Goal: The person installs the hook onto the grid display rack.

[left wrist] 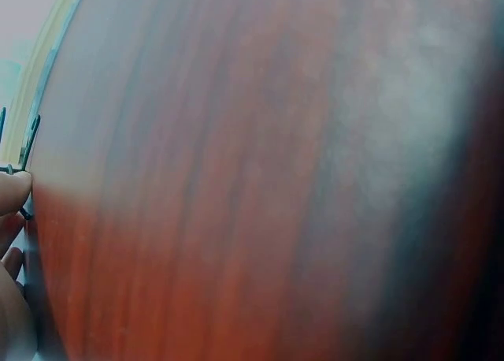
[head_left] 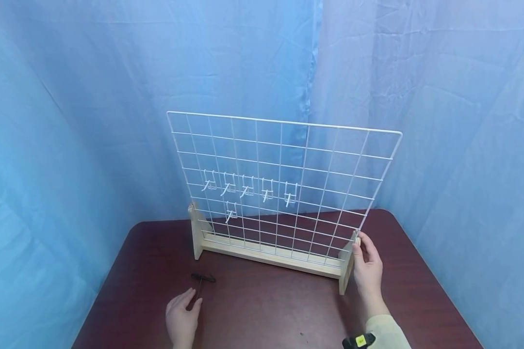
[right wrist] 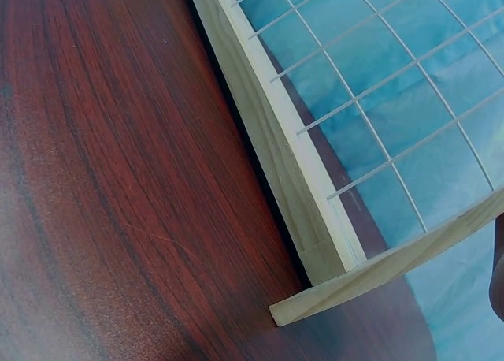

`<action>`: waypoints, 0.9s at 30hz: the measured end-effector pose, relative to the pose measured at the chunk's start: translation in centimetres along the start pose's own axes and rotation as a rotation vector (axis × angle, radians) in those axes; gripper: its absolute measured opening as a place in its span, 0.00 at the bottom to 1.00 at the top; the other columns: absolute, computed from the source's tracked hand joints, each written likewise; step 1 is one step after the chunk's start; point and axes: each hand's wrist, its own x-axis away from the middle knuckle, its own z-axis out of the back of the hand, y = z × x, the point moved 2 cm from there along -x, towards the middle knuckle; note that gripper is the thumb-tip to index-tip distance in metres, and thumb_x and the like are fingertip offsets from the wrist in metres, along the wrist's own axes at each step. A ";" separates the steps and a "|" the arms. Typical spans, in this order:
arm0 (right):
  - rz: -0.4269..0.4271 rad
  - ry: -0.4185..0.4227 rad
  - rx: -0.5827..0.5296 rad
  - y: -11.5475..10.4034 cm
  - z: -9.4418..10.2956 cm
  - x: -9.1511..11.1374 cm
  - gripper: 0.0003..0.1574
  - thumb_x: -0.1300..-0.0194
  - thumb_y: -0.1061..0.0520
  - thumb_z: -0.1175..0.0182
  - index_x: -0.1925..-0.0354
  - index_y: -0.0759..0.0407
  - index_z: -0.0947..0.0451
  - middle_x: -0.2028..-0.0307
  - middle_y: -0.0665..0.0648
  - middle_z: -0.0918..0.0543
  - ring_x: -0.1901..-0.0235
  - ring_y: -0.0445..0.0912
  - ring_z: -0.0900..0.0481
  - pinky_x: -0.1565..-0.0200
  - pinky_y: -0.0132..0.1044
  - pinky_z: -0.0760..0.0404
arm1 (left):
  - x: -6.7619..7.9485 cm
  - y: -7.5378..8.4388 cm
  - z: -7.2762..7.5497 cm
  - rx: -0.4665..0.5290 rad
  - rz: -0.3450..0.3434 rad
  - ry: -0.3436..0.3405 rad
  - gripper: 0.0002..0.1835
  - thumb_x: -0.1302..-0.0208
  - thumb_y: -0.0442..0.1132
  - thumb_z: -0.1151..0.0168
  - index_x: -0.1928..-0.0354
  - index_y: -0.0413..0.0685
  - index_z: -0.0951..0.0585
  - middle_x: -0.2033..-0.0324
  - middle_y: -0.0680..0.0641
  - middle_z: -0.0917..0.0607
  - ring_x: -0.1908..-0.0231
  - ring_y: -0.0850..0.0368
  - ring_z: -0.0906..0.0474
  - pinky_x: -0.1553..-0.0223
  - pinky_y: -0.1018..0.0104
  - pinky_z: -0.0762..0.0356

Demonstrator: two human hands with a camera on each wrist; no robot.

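A white wire grid panel [head_left: 244, 118] stands tilted in a pale wooden stand [head_left: 270, 259] on the table. Several white hooks [head_left: 290, 198] hang on its left and middle part, one lower than the others. At the stand's right end, my right hand [head_left: 368, 266] grips the top of the wooden side piece [right wrist: 370, 278], by the grid's edge. Low in front of the stand, my left hand [head_left: 183, 315] pinches a thin dark hook-like piece [head_left: 204, 277] between thumb and fingers. Dark prongs of that piece [left wrist: 31, 140] show at the left wrist view's edge.
The dark red-brown wooden table [head_left: 262, 310] has rounded far corners. Blue cloth curtains [head_left: 113, 97] hang behind it and on both sides. A small dark speck [head_left: 302, 333] lies near the front. The stand's left side piece [head_left: 196, 232] rises from the table.
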 end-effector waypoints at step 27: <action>-0.018 0.010 -0.008 2.9 0.2 -0.4 0.22 0.28 0.66 0.44 0.37 0.68 0.28 0.48 0.35 0.22 0.48 0.31 0.25 0.50 0.19 0.27 | -0.1 0.0 0.0 0.035 0.014 0.141 0.08 0.45 0.27 0.30 0.61 0.38 0.12 0.64 0.39 0.12 0.57 0.39 0.21 0.49 0.49 0.30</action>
